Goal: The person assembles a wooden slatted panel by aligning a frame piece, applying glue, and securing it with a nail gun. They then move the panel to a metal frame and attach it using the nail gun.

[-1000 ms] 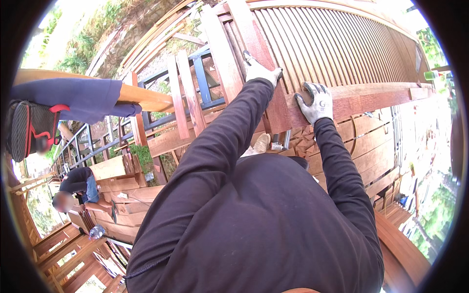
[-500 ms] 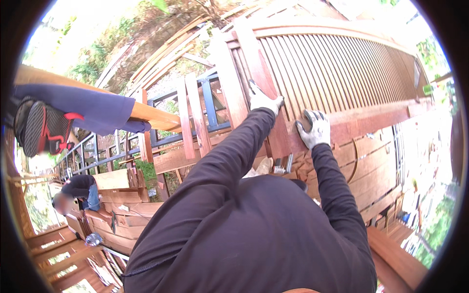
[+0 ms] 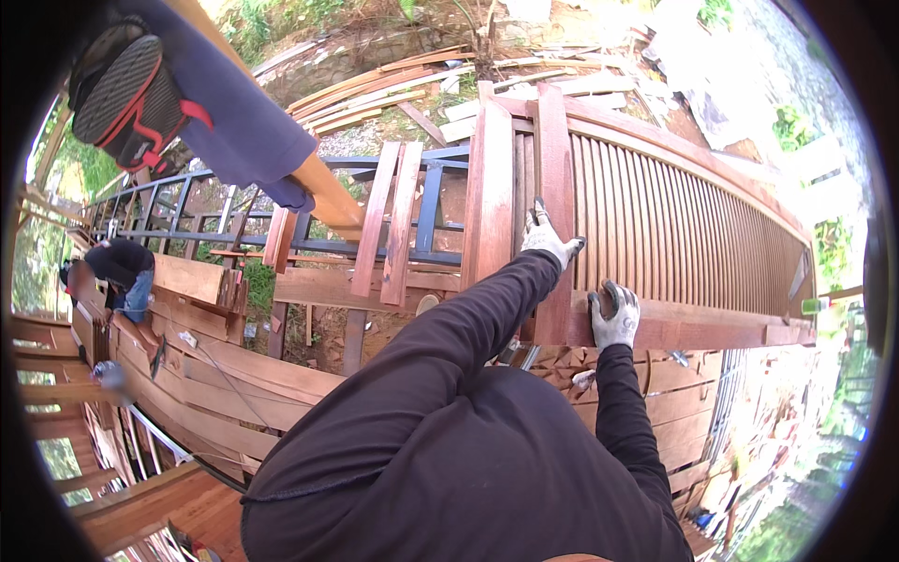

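A reddish wooden board (image 3: 556,140) lies across the left end of a slatted wooden panel (image 3: 670,220). My left hand (image 3: 552,238), in a pale glove with dark fingertips, spans this board, its fingers by the left edge and its thumb over the right edge. Just right of the board's near end, my right hand (image 3: 616,318), gloved alike, rests on the panel's near rail (image 3: 693,330). Its thumb and fingers are apart and curved, with nothing between them. The undersides of both hands are hidden.
A wooden post (image 3: 330,199) slants in at left, with another person's trousered leg and shoe (image 3: 131,89) against it. Blue metal framing (image 3: 431,201) carries loose boards (image 3: 401,220). Farther left another person (image 3: 122,267) bends over planks. Long timber strips (image 3: 375,89) lie on the ground beyond.
My view has swung, so the panel and both hands appear lower and farther right. Both hands stay on the same board and rail. The nearby leg appears higher in view.
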`<state>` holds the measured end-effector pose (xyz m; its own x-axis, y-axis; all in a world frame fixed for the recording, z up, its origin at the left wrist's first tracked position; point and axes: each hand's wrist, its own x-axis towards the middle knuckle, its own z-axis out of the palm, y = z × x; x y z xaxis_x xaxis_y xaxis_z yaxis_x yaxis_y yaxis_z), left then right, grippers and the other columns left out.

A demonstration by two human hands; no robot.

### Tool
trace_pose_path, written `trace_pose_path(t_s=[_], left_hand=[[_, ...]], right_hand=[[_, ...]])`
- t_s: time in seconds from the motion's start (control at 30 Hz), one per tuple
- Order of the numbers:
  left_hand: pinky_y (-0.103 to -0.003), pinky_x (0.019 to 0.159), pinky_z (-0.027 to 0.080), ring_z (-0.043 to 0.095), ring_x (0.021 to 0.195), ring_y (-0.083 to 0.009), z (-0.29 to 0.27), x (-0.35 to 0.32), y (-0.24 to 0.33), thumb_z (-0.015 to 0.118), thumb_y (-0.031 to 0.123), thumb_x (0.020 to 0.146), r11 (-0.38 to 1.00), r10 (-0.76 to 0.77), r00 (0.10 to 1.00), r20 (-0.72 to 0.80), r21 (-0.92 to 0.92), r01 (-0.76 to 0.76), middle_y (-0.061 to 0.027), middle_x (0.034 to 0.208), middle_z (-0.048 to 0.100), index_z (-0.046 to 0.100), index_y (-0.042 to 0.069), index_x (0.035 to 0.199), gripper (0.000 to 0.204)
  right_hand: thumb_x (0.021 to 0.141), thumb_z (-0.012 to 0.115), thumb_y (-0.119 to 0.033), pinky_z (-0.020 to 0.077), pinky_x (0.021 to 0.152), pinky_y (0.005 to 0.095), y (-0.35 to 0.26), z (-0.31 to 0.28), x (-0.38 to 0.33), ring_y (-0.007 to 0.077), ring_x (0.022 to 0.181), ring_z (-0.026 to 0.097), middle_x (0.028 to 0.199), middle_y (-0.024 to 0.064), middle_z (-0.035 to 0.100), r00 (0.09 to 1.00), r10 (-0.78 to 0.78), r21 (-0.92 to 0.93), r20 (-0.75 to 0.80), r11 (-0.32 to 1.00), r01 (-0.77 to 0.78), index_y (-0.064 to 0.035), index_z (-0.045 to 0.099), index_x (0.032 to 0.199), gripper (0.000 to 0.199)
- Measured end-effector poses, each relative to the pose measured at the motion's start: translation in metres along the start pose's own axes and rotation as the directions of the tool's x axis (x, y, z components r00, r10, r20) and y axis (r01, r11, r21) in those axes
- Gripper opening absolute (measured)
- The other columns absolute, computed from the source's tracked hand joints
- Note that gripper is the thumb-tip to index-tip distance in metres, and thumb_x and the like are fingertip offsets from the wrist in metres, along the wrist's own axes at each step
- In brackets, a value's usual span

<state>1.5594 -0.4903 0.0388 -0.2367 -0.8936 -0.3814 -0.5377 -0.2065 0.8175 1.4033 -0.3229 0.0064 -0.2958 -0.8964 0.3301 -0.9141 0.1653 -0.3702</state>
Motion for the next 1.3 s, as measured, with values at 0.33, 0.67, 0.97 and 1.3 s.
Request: trace_pose_path(t_s=[0.33,0.67,0.97,1.3], left_hand=[[-0.042,0.123,0.026,0.027,0.149,-0.0407,0.000,0.007,-0.011,0.077,0.048,0.084,0.999,0.025,1.000,-0.004,0.027,-0.025,-0.0266,0.164,0.017,-0.003,0.010,0.161,0.118],[-0.042,0.125,0.018,0.020,0.152,-0.0372,-0.015,0.062,-0.011,0.073,0.058,0.083,0.949,0.174,0.984,0.035,0.259,-0.177,-0.0267,0.162,0.022,0.009,-0.004,0.158,0.117],[-0.039,0.122,0.028,0.031,0.148,-0.0361,-0.024,0.204,0.047,0.084,0.041,0.076,0.998,0.033,0.990,-0.135,-0.048,-0.040,-0.0241,0.160,0.030,0.014,-0.001,0.158,0.115],[-0.031,0.093,0.055,0.062,0.112,-0.0228,-0.008,0.252,-0.007,0.076,0.006,0.088,0.699,0.276,0.959,0.065,-0.699,-0.154,-0.0163,0.132,0.058,0.023,-0.002,0.153,0.083]], right_hand=[[0.082,0.078,-0.031,0.0357,0.110,0.0502,-0.044,0.009,-0.001,0.0344,0.120,0.054,0.120,0.0130,0.063,0.995,-0.036,0.018,0.090,0.999,0.035,-0.0093,0.064,0.121,0.047],[0.077,0.081,-0.033,0.0375,0.108,0.0521,-0.039,0.007,-0.002,0.0348,0.120,0.053,0.119,0.0101,0.061,0.992,-0.084,0.017,0.099,0.996,0.083,-0.0135,0.066,0.114,0.044],[0.071,0.083,-0.023,0.0386,0.108,0.0549,-0.057,-0.003,0.008,0.0337,0.116,0.056,0.115,0.0081,0.062,0.992,-0.083,0.066,0.099,0.995,0.077,-0.0145,0.063,0.113,0.047],[0.071,0.082,-0.025,0.0398,0.107,0.0564,-0.058,-0.005,0.016,0.0336,0.115,0.057,0.114,0.0088,0.062,0.990,-0.046,0.094,0.134,0.995,0.033,-0.0152,0.063,0.112,0.046]])
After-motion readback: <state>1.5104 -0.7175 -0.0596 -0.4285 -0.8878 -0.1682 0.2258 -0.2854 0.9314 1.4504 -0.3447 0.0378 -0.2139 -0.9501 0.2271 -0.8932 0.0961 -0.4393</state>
